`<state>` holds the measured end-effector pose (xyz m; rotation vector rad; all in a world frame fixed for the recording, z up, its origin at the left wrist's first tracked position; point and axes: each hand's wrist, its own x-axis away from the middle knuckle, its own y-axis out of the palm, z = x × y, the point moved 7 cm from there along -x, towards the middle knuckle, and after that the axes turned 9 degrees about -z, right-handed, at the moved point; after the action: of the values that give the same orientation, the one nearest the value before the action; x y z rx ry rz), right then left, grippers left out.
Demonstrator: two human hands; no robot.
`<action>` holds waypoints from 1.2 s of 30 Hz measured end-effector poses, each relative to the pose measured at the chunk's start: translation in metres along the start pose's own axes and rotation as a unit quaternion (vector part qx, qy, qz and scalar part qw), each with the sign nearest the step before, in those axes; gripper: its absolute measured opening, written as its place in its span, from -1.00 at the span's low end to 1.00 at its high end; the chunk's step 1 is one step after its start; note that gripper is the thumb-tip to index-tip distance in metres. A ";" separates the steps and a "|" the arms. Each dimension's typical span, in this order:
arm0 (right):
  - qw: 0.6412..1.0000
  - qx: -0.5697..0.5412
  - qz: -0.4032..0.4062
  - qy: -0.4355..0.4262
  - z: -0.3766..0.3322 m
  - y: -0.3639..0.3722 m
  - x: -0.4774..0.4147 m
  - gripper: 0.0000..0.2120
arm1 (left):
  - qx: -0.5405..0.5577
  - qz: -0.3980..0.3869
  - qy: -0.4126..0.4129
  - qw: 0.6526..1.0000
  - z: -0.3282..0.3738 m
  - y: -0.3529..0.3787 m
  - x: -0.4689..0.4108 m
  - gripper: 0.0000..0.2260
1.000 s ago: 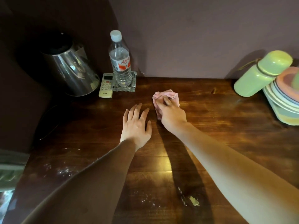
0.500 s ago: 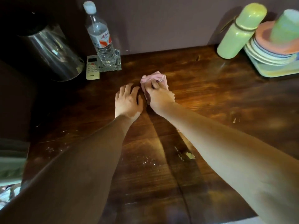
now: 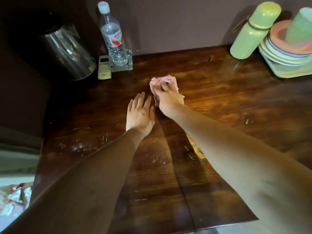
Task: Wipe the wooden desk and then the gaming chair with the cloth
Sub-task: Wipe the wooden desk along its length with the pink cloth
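Note:
A crumpled pink cloth point(image 3: 166, 79) lies on the dark wooden desk point(image 3: 219, 102), a little behind its middle. My right hand point(image 3: 168, 100) covers the cloth's near part, its fingers curled over the fabric and pressing it onto the wood. My left hand point(image 3: 141, 114) rests flat on the desk just left of the cloth, fingers straight and holding nothing. White specks and scratches mark the desk's near left part. No gaming chair is in view.
At the back left stand a steel kettle point(image 3: 67, 49), a white remote point(image 3: 104, 67) and a water bottle point(image 3: 114, 37) on a glass coaster. At the back right are a green flask point(image 3: 253, 31) and stacked pastel plates point(image 3: 287, 51) with a cup.
The view has tilted down and shifted, so more of the desk's front shows. Both hands stay in nearly the same spots on the desk, the right one still on the cloth.

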<state>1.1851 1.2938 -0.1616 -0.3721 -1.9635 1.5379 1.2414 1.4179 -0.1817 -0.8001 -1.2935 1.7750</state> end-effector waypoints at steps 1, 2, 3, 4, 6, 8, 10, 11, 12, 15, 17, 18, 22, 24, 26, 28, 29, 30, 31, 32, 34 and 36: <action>1.000 -0.007 -0.005 0.002 0.001 0.003 0.010 -0.34 | -0.007 0.002 0.001 1.000 0.002 -0.003 0.002 -0.57; 1.000 -0.013 -0.013 0.007 0.001 0.006 0.024 -0.31 | -0.018 -0.003 -0.003 1.000 0.005 -0.007 0.003 -0.58; 0.999 -0.018 -0.022 0.015 0.000 0.012 0.036 -0.29 | -0.030 -0.019 -0.013 0.999 0.007 -0.008 0.002 -0.57; 0.999 -0.016 -0.035 0.019 -0.002 0.018 0.051 -0.27 | -0.039 -0.045 -0.026 0.998 0.010 -0.008 0.002 -0.56; 0.998 0.047 -0.043 -0.008 -0.013 0.027 0.088 -0.27 | -0.057 -0.114 -0.051 0.991 0.015 -0.008 0.002 -0.51; 0.994 0.099 0.018 -0.049 -0.023 0.027 0.119 -0.28 | -0.074 -0.167 -0.062 0.981 0.018 -0.007 0.007 -0.48; 0.990 0.117 0.057 -0.057 -0.025 0.028 0.133 -0.30 | -0.083 -0.189 -0.061 0.977 0.021 -0.003 0.020 -0.45; 0.989 0.123 0.045 -0.066 -0.024 0.031 0.132 -0.31 | -0.088 -0.191 -0.060 0.976 0.023 0.000 0.027 -0.44; 0.991 0.111 0.009 -0.070 -0.022 0.035 0.125 -0.32 | -0.093 -0.189 -0.061 0.976 0.023 0.003 0.032 -0.43; 1.000 -0.004 -0.024 -0.016 -0.010 0.023 0.099 -0.26 | -0.100 -0.191 -0.059 0.975 0.020 0.008 0.032 -0.43; 0.999 -0.032 -0.014 -0.011 -0.010 0.014 0.085 -0.23 | -0.095 -0.195 -0.056 0.975 0.017 0.010 0.030 -0.44; 0.999 -0.027 -0.016 -0.010 -0.011 0.013 0.080 -0.23 | -0.097 -0.196 -0.056 0.974 0.016 0.010 0.030 -0.43; 0.999 -0.015 -0.038 0.014 -0.012 0.019 0.080 -0.27 | -0.088 -0.204 -0.052 0.974 0.018 0.008 0.031 -0.44; 0.999 -0.006 -0.038 0.016 -0.017 0.022 0.099 -0.30 | -0.087 -0.205 -0.054 0.973 0.019 0.005 0.031 -0.45; 0.997 0.065 -0.029 0.010 -0.024 0.028 0.131 -0.27 | -0.101 -0.204 -0.042 0.973 0.022 0.001 0.042 -0.46; 0.987 0.161 -0.005 -0.026 -0.033 0.040 0.163 -0.23 | -0.119 -0.182 -0.016 0.976 0.029 -0.008 0.064 -0.48; 0.985 0.167 -0.004 -0.039 -0.036 0.052 0.175 -0.21 | -0.121 -0.169 -0.004 0.978 0.031 -0.008 0.076 -0.51; 0.985 0.168 -0.006 -0.049 -0.037 0.056 0.189 -0.19 | -0.120 -0.155 0.005 0.981 0.035 -0.017 0.090 -0.53; 0.985 0.163 -0.013 -0.058 -0.038 0.063 0.201 -0.18 | -0.118 -0.148 0.017 0.982 0.038 -0.020 0.102 -0.54; 0.985 0.162 -0.025 -0.061 -0.038 0.068 0.208 -0.19 | -0.115 -0.145 0.026 0.982 0.040 -0.023 0.111 -0.53; 0.985 0.152 -0.053 -0.053 -0.035 0.067 0.211 -0.22 | -0.109 -0.140 0.027 0.984 0.040 -0.025 0.125 -0.49; 0.995 0.078 -0.061 -0.013 -0.028 0.053 0.197 -0.20 | -0.088 -0.117 0.020 0.989 0.038 -0.027 0.142 -0.47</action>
<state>1.0420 1.4420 -0.1511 -0.1645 -1.8356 1.6109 1.1455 1.5281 -0.1505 -0.7426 -1.4675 1.4683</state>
